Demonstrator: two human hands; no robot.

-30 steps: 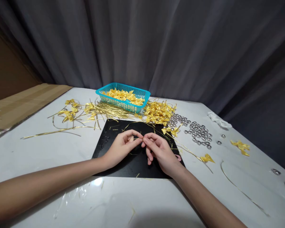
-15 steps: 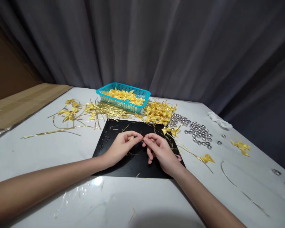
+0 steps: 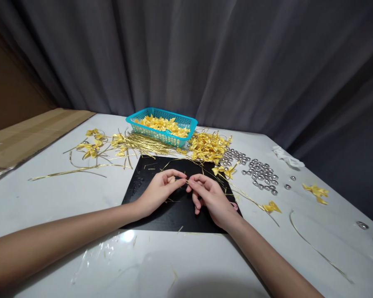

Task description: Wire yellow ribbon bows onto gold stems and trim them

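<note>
Much of the work looks done: a blue basket (image 3: 157,134) behind the black mat (image 3: 174,215) is filled with small yellow bows (image 3: 163,123), and a heap of bows (image 3: 208,147) is piled just behind the mat's far right corner. A lot seems left, too. A bunch of gold wires (image 3: 143,145) is spread behind the mat to the left, silver beads (image 3: 262,174) are scattered to the right of the mat, and a few loose bows are dropped on the counter (image 3: 81,194) around it. Over the middle of the mat, a thin gold wire (image 3: 186,181) is pinched between the two hands. The left hand (image 3: 160,188) is closed, with thumb and first finger pressed on the wire's left end. The right hand (image 3: 209,196) is closed the same way on the wire's right end, with its other fingers curled down toward the mat. The fingertips of both hands are nearly touching. Whether a bow or bead is already on the wire cannot be told, as the piece is too small.
</note>
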